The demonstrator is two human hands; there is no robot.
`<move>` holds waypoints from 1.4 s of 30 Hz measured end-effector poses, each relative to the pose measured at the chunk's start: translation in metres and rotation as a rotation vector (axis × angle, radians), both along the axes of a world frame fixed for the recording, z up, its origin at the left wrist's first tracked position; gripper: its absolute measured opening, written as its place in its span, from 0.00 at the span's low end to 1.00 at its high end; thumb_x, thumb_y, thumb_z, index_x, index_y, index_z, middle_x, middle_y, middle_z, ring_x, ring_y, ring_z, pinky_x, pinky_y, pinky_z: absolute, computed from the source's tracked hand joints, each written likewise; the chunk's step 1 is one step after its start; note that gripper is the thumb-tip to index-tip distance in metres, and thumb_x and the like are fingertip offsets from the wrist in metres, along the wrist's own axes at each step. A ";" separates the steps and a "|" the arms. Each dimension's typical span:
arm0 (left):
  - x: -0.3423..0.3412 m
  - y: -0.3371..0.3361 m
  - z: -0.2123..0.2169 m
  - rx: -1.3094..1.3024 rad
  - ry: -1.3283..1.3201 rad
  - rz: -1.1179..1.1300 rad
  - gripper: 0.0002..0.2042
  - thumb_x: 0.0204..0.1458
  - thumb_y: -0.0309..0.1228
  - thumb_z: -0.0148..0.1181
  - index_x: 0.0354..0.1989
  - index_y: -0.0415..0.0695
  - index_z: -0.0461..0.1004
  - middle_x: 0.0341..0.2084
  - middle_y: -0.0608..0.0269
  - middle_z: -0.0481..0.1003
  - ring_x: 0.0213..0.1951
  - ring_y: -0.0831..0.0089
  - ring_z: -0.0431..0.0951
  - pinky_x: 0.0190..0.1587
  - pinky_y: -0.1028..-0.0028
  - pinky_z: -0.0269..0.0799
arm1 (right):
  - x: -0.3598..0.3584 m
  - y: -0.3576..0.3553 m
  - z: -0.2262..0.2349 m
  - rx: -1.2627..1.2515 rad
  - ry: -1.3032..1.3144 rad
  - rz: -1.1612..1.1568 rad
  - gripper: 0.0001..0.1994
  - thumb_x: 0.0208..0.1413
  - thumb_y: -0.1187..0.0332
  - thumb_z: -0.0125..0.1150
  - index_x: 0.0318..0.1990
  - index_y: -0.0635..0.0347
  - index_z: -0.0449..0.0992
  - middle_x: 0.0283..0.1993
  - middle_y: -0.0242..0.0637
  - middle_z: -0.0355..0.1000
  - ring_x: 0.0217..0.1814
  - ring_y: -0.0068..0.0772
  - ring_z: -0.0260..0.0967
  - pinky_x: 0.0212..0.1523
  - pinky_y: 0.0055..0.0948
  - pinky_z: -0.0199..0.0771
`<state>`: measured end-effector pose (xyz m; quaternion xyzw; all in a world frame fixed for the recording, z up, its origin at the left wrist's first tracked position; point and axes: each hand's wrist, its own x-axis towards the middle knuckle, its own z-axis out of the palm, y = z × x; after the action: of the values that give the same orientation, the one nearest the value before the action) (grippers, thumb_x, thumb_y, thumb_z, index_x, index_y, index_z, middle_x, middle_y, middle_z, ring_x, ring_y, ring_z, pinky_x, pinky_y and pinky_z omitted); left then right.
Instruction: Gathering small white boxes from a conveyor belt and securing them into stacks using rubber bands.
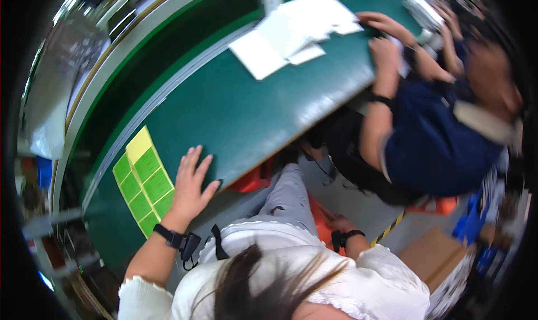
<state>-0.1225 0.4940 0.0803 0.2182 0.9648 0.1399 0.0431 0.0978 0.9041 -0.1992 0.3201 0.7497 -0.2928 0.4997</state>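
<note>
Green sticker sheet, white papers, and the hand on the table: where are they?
Green sticker sheet [143, 185], head view, on a middle green label.
White papers [291, 34], head view, middle of the pile.
Left hand [189, 190], head view, back of the hand.

Green table [241, 112]: label sheet [143, 180], white papers [291, 31]

A single head-worn fisheye view looks steeply down, tilted (straight edges bow near the rim), close over the green worktop's [241, 107] near edge.
</note>
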 end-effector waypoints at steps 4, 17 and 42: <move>-0.003 -0.001 -0.022 -0.085 -0.097 0.019 0.32 0.46 0.44 0.50 0.59 0.43 0.52 0.61 0.45 0.45 0.62 0.48 0.43 0.61 0.52 0.35 | -0.071 -0.007 0.054 -0.212 -0.018 0.210 0.30 0.37 0.65 0.62 0.54 0.57 0.64 0.53 0.42 0.65 0.56 0.31 0.60 0.52 0.29 0.62; -0.018 -0.007 -0.023 0.088 -0.112 0.017 0.32 0.49 0.45 0.48 0.60 0.43 0.50 0.61 0.46 0.44 0.63 0.51 0.42 0.61 0.52 0.35 | -0.063 -0.102 -0.001 -0.401 -0.297 0.348 0.24 0.43 0.68 0.55 0.53 0.56 0.65 0.49 0.41 0.66 0.50 0.32 0.63 0.46 0.30 0.65; -0.029 -0.016 -0.022 -0.003 -0.238 -0.097 0.31 0.49 0.48 0.46 0.57 0.39 0.55 0.58 0.37 0.49 0.60 0.43 0.47 0.58 0.45 0.38 | -0.128 0.002 0.044 -0.129 -0.418 -0.040 0.19 0.49 0.71 0.48 0.52 0.54 0.67 0.46 0.36 0.68 0.42 0.31 0.67 0.35 0.31 0.68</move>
<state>-0.1515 0.4782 0.0580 0.2466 0.9414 0.1611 0.1645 -0.0305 0.9059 -0.1549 0.3559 0.6029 -0.2773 0.6579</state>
